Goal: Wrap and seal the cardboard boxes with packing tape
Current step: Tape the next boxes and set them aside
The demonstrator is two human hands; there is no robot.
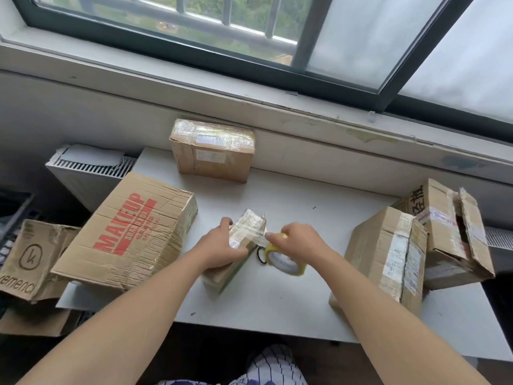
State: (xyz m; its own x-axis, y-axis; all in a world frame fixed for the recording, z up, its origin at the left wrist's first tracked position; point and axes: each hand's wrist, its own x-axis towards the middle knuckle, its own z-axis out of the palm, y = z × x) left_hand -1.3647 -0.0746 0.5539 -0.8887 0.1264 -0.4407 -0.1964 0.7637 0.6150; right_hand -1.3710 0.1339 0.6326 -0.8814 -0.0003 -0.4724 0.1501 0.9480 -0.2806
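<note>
A small cardboard box (247,229), partly covered in clear tape, stands tilted at the middle of the white table (305,207). My left hand (220,245) grips it from the left side. My right hand (298,240) holds a yellowish roll of packing tape (286,263) just right of the box. A short strip of clear tape (259,238) runs from the roll onto the box's side.
A large "MAKEUP" box (130,234) lies to the left, with a crumpled box (30,259) beyond it. A taped box (212,150) stands at the back by the wall. Two boxes (388,254) (455,232) crowd the right. A black hair tie (261,257) lies under the roll.
</note>
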